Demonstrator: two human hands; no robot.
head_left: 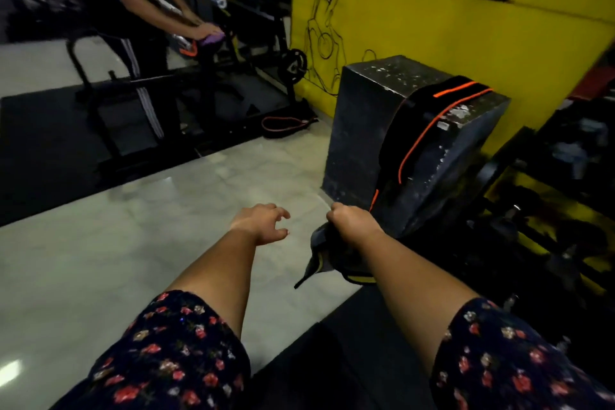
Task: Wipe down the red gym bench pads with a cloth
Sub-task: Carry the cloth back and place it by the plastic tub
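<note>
My right hand (352, 223) grips a dark cloth with a yellow edge (327, 260), which hangs below the fist over the floor. My left hand (263, 223) is held out beside it, fingers loosely curled and holding nothing. Both arms reach forward over the pale tiled floor (133, 243). No red bench pad shows in this view.
A black box (376, 130) stands ahead on the right against the yellow wall, with a black bag with orange piping (429, 130) draped on it. At the far left another person wipes a weight bench (203, 40) with a purple cloth. Dark racks fill the right side.
</note>
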